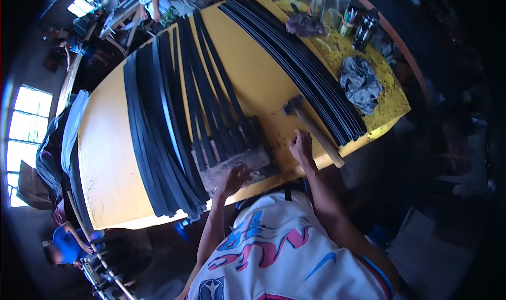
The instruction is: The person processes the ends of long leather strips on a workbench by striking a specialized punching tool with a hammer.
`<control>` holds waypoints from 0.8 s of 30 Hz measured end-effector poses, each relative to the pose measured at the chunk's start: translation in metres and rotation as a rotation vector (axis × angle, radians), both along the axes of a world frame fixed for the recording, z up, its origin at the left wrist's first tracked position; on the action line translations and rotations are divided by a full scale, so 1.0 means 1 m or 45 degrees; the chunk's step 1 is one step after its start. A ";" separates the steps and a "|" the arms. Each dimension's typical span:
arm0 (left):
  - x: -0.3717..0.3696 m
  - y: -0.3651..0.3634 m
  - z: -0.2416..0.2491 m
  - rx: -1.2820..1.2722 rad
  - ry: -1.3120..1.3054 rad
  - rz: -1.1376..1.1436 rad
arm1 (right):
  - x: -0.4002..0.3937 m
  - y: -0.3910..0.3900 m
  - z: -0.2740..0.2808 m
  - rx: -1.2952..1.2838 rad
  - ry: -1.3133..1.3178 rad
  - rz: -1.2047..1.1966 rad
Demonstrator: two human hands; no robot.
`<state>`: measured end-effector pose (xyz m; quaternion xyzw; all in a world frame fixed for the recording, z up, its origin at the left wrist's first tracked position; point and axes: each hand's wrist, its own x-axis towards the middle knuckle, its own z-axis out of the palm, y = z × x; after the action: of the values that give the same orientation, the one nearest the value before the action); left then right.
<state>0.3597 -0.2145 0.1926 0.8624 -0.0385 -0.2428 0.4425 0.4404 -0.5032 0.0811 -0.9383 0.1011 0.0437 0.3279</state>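
My left hand (233,181) is low over a worn brownish block (213,174) at the table's near edge, its fingers stretched out toward the right. Ends of several black strips (213,97) lie on that block and fan away across the yellow table (258,79). My right hand (301,148) is closed, fingers curled together above the table; what it holds, if anything, is hidden. Just right of it lies a hammer (319,131), head away from me, its wooden handle reaching over the near edge.
Left of the block lies a thick bundle of black strips (150,142). More strips (300,57) run along the right side, near a crumpled grey cloth (360,84), a dark bottle (366,30) and a cup of pens (347,23). Other people work at the far end and lower left.
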 end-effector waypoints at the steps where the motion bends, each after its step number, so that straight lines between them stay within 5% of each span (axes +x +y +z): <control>1: 0.009 -0.024 -0.008 -0.152 0.048 0.090 | 0.004 -0.006 0.020 0.180 0.025 0.045; 4: 0.033 -0.090 -0.017 -0.423 0.115 0.307 | 0.006 -0.009 0.056 0.434 -0.214 0.234; 6: 0.040 -0.109 -0.006 -0.520 0.153 0.419 | 0.002 0.001 0.118 0.764 0.047 0.297; 8: 0.046 -0.120 0.002 -1.107 0.444 0.535 | 0.001 0.016 0.135 0.959 0.050 0.420; 10: 0.047 -0.122 0.002 -1.492 0.610 0.652 | 0.001 0.026 0.140 0.780 -0.078 0.532; 15: 0.027 -0.089 -0.014 -1.485 0.681 1.080 | -0.014 0.008 0.127 0.824 -0.091 0.716; 17: 0.013 -0.065 -0.032 -1.574 0.642 1.241 | -0.031 -0.017 0.091 0.287 -0.420 0.761; 19: 0.001 -0.056 -0.024 -1.636 0.571 1.448 | -0.055 -0.054 0.047 0.244 -0.477 0.875; 21: -0.010 -0.045 -0.022 -1.721 0.457 1.456 | -0.076 -0.083 0.041 0.259 -0.135 0.887; 24: -0.033 -0.028 -0.004 -1.827 0.316 1.442 | -0.076 -0.095 0.063 0.292 -0.124 0.544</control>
<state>0.3268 -0.2429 0.1882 0.2393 0.2956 0.0012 0.9249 0.3644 -0.5977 0.1444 -0.8960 -0.1213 0.0779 0.4201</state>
